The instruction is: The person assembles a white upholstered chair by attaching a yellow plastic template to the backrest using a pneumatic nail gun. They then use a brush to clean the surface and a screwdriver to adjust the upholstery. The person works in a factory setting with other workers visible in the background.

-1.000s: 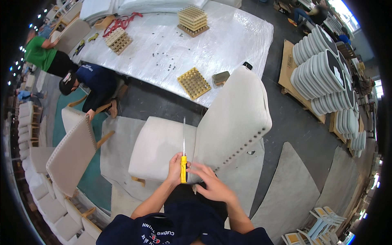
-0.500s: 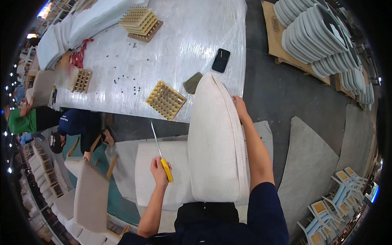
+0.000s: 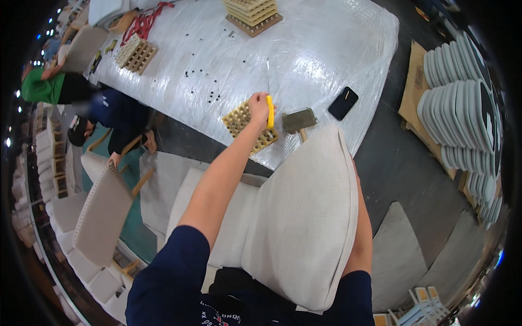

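Observation:
My left hand (image 3: pixel 260 110) is closed round the yellow handle of a screwdriver-like tool (image 3: pixel 270 113); its thin metal shaft points away over the table. The hand is above a yellow tray (image 3: pixel 235 120) of small dark studs and hides part of it. An upholstered beige chair stands against me, with its back (image 3: pixel 304 212) upright and its seat (image 3: pixel 231 228) to the left. My right hand (image 3: pixel 355 169) is at the right edge of the chair back, its fingers hidden behind it. A mallet (image 3: pixel 299 120) with a dark block head lies on the table beyond the chair back.
The table (image 3: pixel 304 49) is wrapped in clear plastic. On it are a black phone (image 3: pixel 343 103), stacked trays (image 3: pixel 253 13), another tray (image 3: pixel 136 55) and scattered studs. Grey padded panels (image 3: pixel 454 108) stand on the right. A co-worker (image 3: pixel 117 114) bends over another chair (image 3: pixel 103 212).
My left hand has moved forward and right, from above the seat to the yellow tray, with the tool. The chair back has tilted rightward, and my view has turned.

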The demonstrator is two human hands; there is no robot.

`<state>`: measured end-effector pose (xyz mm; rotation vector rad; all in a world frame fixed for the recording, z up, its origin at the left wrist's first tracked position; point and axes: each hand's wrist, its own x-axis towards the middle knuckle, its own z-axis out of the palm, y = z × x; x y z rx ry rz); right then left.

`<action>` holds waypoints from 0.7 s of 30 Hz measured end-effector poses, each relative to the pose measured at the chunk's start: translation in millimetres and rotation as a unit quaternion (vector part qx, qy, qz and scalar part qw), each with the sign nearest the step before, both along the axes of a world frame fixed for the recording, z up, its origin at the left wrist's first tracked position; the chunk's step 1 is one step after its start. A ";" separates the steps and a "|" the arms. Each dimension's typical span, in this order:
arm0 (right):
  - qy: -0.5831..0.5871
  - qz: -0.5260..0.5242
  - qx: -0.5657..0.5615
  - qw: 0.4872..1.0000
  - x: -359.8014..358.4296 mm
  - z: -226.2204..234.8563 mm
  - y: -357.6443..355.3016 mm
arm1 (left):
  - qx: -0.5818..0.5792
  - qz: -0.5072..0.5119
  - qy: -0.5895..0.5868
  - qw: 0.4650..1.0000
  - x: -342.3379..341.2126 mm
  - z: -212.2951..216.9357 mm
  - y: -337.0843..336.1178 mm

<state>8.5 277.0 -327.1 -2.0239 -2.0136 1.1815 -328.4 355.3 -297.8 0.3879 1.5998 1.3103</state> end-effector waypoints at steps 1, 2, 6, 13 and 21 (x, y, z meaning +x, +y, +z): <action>-0.025 0.012 -0.003 1.000 4.0 9.2 0.0 | -0.012 0.005 0.012 1.000 3.3 -7.5 15.9; -0.043 0.014 -0.011 0.999 7.5 17.1 -0.7 | -0.007 0.002 0.036 0.999 2.9 -13.4 30.3; -0.014 -0.047 -0.021 0.999 32.6 43.0 -7.9 | -0.007 -0.013 0.198 0.980 -0.2 -21.0 61.3; 0.018 -0.061 0.170 0.983 16.7 128.6 18.9 | 0.092 -0.125 0.199 0.968 -22.1 -14.4 -67.1; 0.194 0.125 0.233 0.945 -63.3 239.4 149.7 | -0.178 -0.119 0.260 0.941 -21.2 46.7 -412.4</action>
